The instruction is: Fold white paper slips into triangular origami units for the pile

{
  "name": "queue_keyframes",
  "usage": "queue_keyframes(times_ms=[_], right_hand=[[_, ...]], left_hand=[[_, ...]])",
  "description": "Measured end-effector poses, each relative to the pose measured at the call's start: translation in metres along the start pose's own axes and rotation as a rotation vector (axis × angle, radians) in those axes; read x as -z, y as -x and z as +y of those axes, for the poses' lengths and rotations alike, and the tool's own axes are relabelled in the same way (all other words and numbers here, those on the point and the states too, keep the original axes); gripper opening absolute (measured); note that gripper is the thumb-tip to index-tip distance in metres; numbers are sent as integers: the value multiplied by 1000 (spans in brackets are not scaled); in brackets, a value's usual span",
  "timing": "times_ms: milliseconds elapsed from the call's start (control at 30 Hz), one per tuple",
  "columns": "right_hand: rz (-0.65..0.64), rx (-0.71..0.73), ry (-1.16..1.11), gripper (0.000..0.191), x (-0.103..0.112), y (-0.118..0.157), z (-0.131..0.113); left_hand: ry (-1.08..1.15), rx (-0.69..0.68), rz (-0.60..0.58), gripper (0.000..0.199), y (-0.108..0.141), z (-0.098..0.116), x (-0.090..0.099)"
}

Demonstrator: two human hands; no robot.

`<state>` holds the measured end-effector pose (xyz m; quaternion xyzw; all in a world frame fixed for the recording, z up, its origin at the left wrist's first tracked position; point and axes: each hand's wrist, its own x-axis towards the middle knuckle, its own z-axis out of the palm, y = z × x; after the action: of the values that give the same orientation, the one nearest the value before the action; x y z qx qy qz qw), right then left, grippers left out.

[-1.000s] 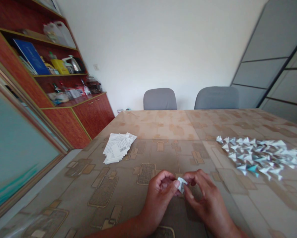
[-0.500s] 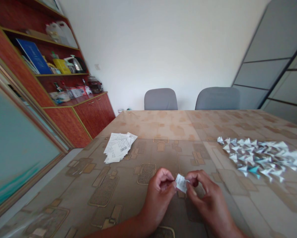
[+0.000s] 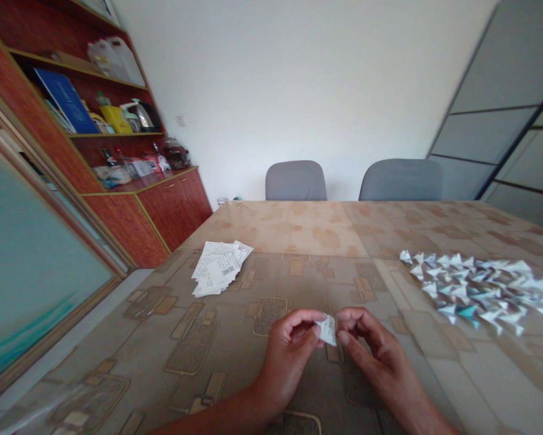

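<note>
- Head view: small paper (image 3: pixel 327 330) sits btwn my 2 hands, at L fingertips, just left of R fingertips; it's tilted, w/ faint print on its face.
- Slips (image 3: pixel 219 269) lie in a loose, overlapping pile, beyond L hand & off to the left, well apart from it; printed, one w/ a dark square code.
- Folded bits (image 3: pixel 473 291) are bunched to the right, past R hand; mostly white/grey, pointy, one w/ teal on it.
- Table (image 3: pixel 317 287) is brown/tan, patterned w/ rounded rectangles; far part looks lighter.
- Room: 2 grey chairs (image 3: pixel 295 181) at far edge, white wall (image 3: pixel 289 78) behind. Reddish cabinet (image 3: pixel 112 223) on left w/ kettle (image 3: pixel 143 116) & blue folder (image 3: pixel 65 99) on a shelf; grey panels (image 3: pixel 493 78) on right.
- L hand (image 3: pixel 287 353): thumb & fingers pressed together, pinching paper by its left side.
- R hand (image 3: pixel 375 353): half curled, thumb & fingertips close to each other, right by paper's edge; can't tell if they touch it or each other.
</note>
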<state>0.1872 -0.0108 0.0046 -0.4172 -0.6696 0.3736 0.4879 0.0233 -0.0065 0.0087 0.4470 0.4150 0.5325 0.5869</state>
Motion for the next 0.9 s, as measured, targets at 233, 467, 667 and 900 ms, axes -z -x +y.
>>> queue_keyframes(times_ms=[233,467,667,900], right_hand=[[3,-38,-76,3,-3,-1,2],[-26,-87,-132,8,-1,-1,4],[-56,-76,-124,14,-2,-1,1],[-63,-99,-148,21,-3,-1,1]], left_hand=[[14,-32,-20,12,1,1,-1],[48,-2,-22,12,1,2,-1],[31,-14,-23,13,2,0,-1],[54,22,-25,15,2,4,-2]])
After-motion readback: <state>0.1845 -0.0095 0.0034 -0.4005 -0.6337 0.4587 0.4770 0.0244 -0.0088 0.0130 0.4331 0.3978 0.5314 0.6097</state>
